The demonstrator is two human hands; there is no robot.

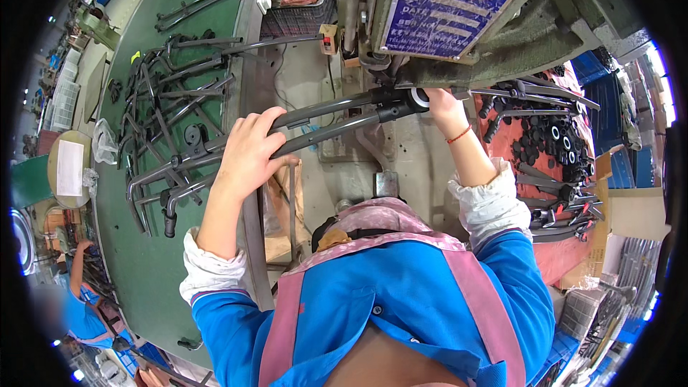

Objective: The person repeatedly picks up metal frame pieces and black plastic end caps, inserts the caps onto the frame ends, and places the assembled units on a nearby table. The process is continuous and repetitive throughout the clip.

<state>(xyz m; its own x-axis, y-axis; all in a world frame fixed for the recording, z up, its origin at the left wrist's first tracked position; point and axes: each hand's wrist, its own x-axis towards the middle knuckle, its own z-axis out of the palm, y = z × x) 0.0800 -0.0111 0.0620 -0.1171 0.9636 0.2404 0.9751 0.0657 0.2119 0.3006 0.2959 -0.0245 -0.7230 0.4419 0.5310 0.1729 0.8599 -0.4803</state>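
1. The left hand (247, 150) is clamped around the dark metal frame (331, 106), its fingers over the upper tube and its thumb near the lower one.
2. The right hand (441, 106) is at the far end of the frame, touching it beside the white ring (418, 99). Its fingertips are hidden, so whether it is fully closed cannot be told.
3. The frame lies between the two hands, tilted up toward the right hand, its bent legs reaching over the desk (154, 272) to the left of the left hand.
4. The machine (502, 57) stands just above the right hand; contact with the frame cannot be confirmed.
5. Work done: the black joint (398, 104), just left of the right hand, is on the tubes, with the white ring at its end. By judgement, this piece is partly assembled; whether the fit is complete cannot be verified.
6. Work left: a pile of similar frames (193, 93) lies beyond the left hand. Loose black caps (534, 140) lie on a red surface (555, 261) to the right of the right hand, suggesting further pieces remain. Finished and unfinished frames cannot be told apart.
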